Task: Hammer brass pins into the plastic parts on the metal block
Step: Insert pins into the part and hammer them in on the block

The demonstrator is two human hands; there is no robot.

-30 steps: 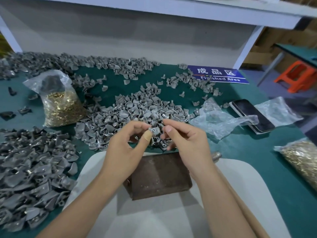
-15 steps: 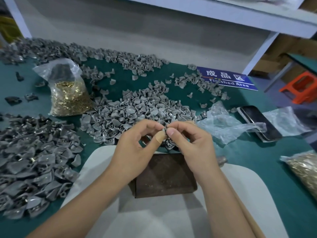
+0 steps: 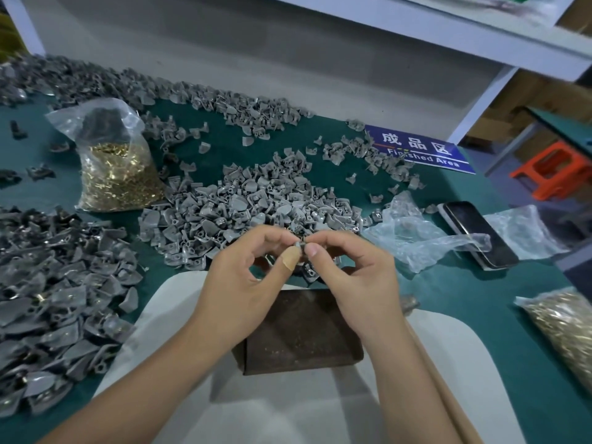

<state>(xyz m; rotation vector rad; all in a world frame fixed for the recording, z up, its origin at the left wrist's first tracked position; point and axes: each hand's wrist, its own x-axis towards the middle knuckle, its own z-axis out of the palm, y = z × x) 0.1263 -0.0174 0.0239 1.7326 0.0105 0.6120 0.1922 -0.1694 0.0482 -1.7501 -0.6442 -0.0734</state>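
I am pinching a small grey plastic part (image 3: 299,244) between the thumb and fingertips of my left hand (image 3: 243,280) and right hand (image 3: 358,277), holding it above the far edge of the metal block (image 3: 301,334). The block is sitting on a white board (image 3: 448,363) lying on the green table (image 3: 464,283). Grey parts are lying heaped across the far and left side, a bag of brass pins (image 3: 118,168) is standing far left, and a blue sign (image 3: 419,149) is lying far right under a white shelf (image 3: 416,24)
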